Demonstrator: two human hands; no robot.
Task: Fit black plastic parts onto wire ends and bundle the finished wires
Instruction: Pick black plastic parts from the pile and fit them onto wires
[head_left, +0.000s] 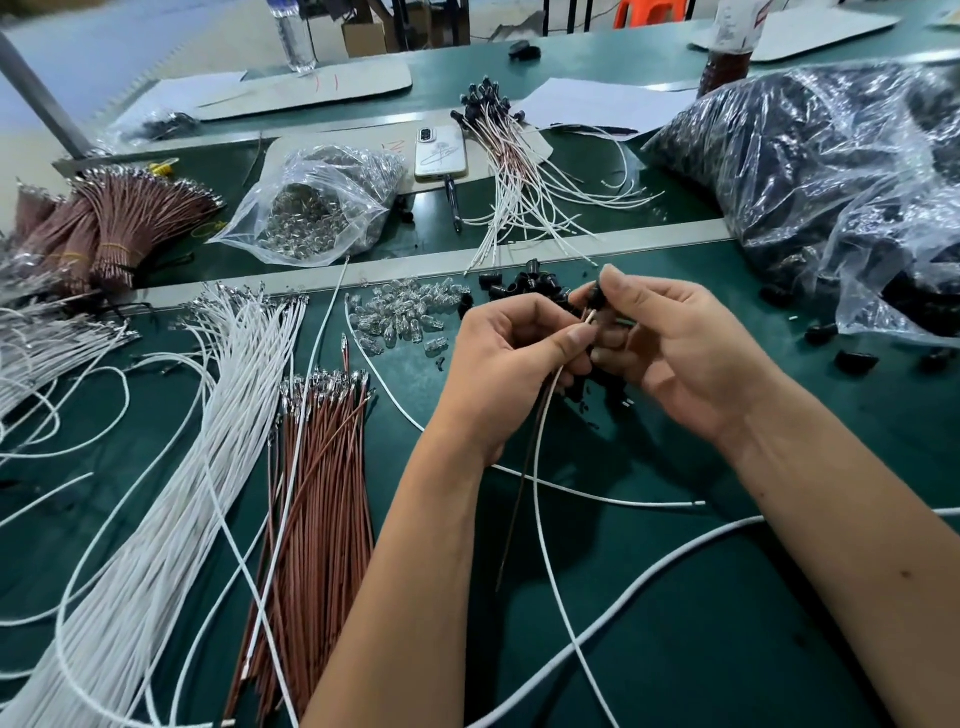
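My left hand (511, 353) pinches a white wire (543, 467) and a brown wire (519, 499) near their top ends; both hang down toward me. My right hand (670, 338) grips a small black plastic part (597, 295) between thumb and fingers, held at the wire tips. Loose black parts (524, 285) lie in a heap just behind my hands. Finished wires with black parts (498, 135) lie fanned out at the back centre. A thick spread of white wires (208, 415) and a sheaf of brown wires (317, 467) lie to the left.
A clear bag of black parts (831, 171) fills the right. Small glass bulbs (400, 312) lie scattered by the heap, and a bag of them (322, 208) sits behind. A phone (440, 153), a pen (453, 202), tied brown bundles (119, 223) and a water bottle (293, 36) stand farther back.
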